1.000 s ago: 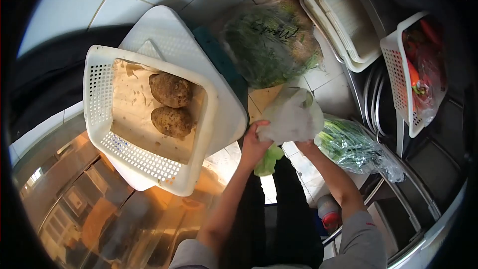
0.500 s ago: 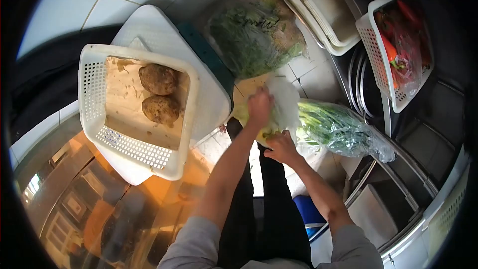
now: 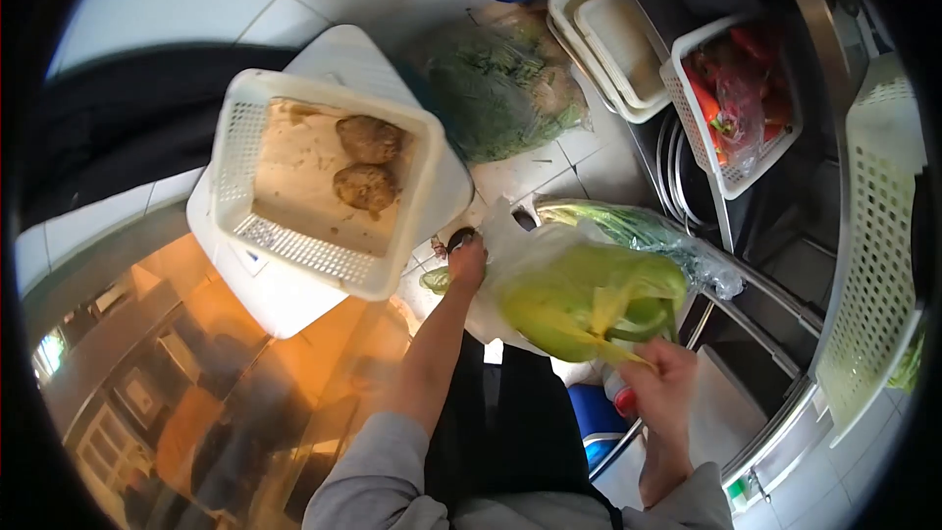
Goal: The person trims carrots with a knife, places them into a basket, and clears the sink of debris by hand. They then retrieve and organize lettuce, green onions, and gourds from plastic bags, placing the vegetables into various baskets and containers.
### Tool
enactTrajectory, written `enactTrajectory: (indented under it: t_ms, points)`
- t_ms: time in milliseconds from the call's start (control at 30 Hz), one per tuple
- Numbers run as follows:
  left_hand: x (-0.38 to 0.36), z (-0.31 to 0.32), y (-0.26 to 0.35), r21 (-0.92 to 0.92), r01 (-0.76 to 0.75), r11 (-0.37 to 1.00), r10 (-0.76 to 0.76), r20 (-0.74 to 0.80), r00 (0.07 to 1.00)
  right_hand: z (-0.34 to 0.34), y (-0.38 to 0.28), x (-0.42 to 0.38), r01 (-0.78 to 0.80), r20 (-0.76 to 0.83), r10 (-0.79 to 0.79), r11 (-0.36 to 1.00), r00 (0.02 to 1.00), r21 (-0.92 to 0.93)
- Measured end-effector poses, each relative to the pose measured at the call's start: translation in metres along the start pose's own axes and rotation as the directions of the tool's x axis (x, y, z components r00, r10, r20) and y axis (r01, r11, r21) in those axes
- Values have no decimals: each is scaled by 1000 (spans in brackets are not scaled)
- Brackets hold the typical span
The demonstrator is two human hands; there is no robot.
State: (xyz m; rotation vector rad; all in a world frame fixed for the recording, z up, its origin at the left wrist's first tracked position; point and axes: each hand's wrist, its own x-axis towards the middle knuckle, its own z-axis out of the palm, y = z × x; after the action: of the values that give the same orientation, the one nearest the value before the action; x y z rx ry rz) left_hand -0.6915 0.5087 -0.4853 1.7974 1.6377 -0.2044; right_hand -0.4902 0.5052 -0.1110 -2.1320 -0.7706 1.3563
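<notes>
My right hand is closed on the twisted yellow end of a yellow-green plastic bag, which is raised in front of my legs. What fills this bag cannot be made out. A cloudy clear plastic bag lies around its left side. At that bag's edge my left hand has its fingers curled, apparently gripping the film. A pale green piece shows beside my left wrist. Behind the raised bag, a long bag of leafy green stalks lies partly hidden.
A white basket with two brown, dirt-covered tubers stands on a white stool. A bag of greens rests on the tiled floor. At right are stacked trays, a basket of red peppers and a metal rack.
The yellow-green bag has come up from the floor toward me, in my right hand, which moved right and nearer. My left hand moved left and down. The view has shifted.
</notes>
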Motion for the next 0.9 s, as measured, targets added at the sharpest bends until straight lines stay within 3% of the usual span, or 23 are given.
enactTrajectory:
  t_ms: [100,167,200,233,267,300,333,400,467,500,533,567,633,667,800,833,867,900]
  points:
    - [-15,1,-8,58,64,996,-65,18,998,-9,-59,-39,128,-188,-93,975,978,184]
    - [-34,-10,-16,134,162,978,-175,92,980,-28,-74,-57,384,-339,-304,901,890,201]
    - [-44,-19,-27,177,192,965,-215,125,968,-43,-87,-68,366,-279,-276,858,920,359]
    - [-55,-17,-50,218,216,952,-253,159,954,-54,-95,-75,502,-214,-455,777,865,380]
    - [-77,-18,-78,224,163,961,-179,55,982,-62,-103,-86,581,-304,-495,705,814,406]
    - [-89,-27,-101,253,223,941,-261,128,957,-65,-122,-99,582,-259,-527,659,809,476]
    - [-112,-48,-115,200,296,934,-315,69,947,-65,-143,-108,575,-215,-561,609,799,546]
    - [-143,-73,-144,162,325,932,-327,-16,945,-56,-173,-120,589,-248,-552,615,796,524]
    - [-172,-102,-158,-92,361,928,-367,-66,928,-28,-202,-132,580,-344,-467,651,815,489]
    - [-182,-117,-158,-99,360,928,-369,-82,926,-7,-211,-128,719,-488,-546,623,681,308]
    - [-194,-134,-153,-160,352,922,-371,-113,922,2,-228,-133,600,-298,-526,630,796,493]
    - [-201,-150,-152,-220,338,915,-375,-151,915,12,-240,-133,590,-193,-584,627,788,509]
    - [-215,-173,-151,-275,308,911,-373,-226,900,42,-261,-129,635,-264,-593,595,761,493]
    - [-222,-181,-149,-322,276,906,-370,-285,884,42,-269,-128,603,-156,-617,631,772,488]
    - [-249,-222,-145,-287,146,947,-278,-499,821,61,-288,-117,568,-49,-647,628,761,532]
    - [-256,-232,-141,-246,80,966,-222,-627,747,66,-290,-114,555,-28,-646,631,763,541]
    - [-259,-240,-137,-195,22,981,-162,-740,653,68,-290,-107,513,97,-661,659,744,550]
    - [-260,-246,-137,-197,30,980,-170,-746,644,72,-290,-106,512,134,-664,675,736,531]
